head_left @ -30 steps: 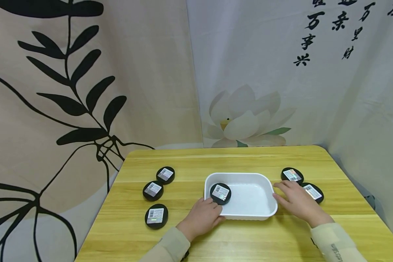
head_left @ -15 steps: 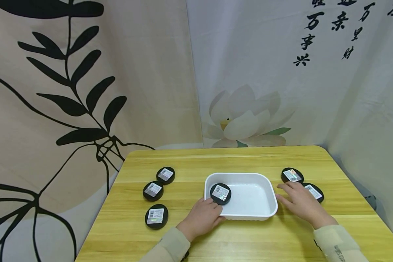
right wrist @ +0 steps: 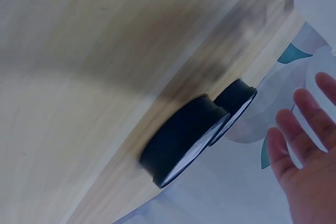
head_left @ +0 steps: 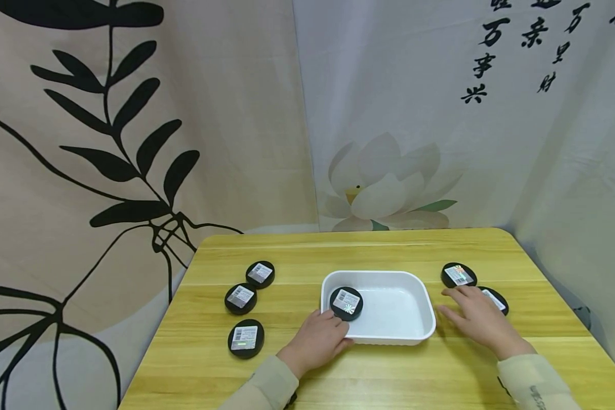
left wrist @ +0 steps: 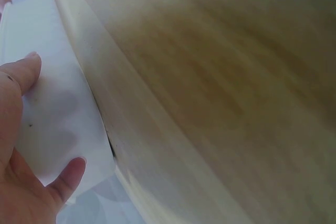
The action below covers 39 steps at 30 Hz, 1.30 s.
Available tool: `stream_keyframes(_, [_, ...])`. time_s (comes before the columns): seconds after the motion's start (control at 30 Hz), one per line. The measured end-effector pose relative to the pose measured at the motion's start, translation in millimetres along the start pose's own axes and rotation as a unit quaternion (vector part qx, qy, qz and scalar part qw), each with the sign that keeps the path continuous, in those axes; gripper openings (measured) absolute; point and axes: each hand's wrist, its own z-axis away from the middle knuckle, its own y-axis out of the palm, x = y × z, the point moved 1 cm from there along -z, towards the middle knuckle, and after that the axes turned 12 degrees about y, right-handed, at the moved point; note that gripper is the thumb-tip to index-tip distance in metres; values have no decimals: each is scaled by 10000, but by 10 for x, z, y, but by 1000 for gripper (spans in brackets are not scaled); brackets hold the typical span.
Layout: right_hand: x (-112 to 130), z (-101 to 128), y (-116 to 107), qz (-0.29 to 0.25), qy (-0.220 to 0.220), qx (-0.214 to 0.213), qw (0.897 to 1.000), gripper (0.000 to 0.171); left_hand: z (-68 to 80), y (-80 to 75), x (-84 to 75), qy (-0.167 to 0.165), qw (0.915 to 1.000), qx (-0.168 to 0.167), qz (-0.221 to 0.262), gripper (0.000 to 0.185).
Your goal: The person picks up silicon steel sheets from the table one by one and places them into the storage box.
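Observation:
A white rectangular tray (head_left: 394, 310) sits on the table, with one flat round black tub (head_left: 346, 303) inside at its left end. My left hand (head_left: 318, 340) grips the tray's front left corner, the thumb along its front wall. In the left wrist view, thumb and fingers spread around the white wall. My right hand (head_left: 479, 319) hovers with loosely bent fingers right of the tray, holding nothing. Just beyond it lie two black tubs, a farther one (head_left: 458, 275) and a nearer one (head_left: 496, 300) partly hidden by the hand. The right wrist view shows a gap between fingers and the nearer tub (right wrist: 181, 142).
Three more black tubs with white barcode labels lie left of the tray: a far one (head_left: 260, 274), a middle one (head_left: 240, 298) and a near one (head_left: 245, 338). The wooden table (head_left: 389, 376) meets printed cloth hangings (head_left: 246, 114) at the back.
My right hand has shifted slightly right, away from the tray's edge and further over the nearer right tub. The left hand and tray hold still.

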Motion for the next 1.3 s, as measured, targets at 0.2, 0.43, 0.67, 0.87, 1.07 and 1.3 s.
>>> stream_keyframes(0.2, [-46,14,-3,-3,-26,-166,9999,43,0,-13,-1,41,10000,-47,-30,34])
stream_keyframes(0.43, [-111,19,-7,23,179,-91,9998,44,-10,4,2,67,10000,-34,-60,34])
stream_keyframes(0.67, [-170,32,-13,78,193,-169,9996,43,-7,-1,7,80,9999,-17,-58,34])
stream_keyframes(0.87, [-230,42,-10,61,315,-118,9994,43,-2,-26,-1,48,10000,47,-19,33])
stream_keyframes(1.07, [-298,39,19,60,419,-79,9991,44,-4,-12,2,34,10000,75,-16,34])
stream_keyframes(1.3, [-379,37,43,49,570,-15,9984,43,-9,-9,1,41,10000,74,-32,34])
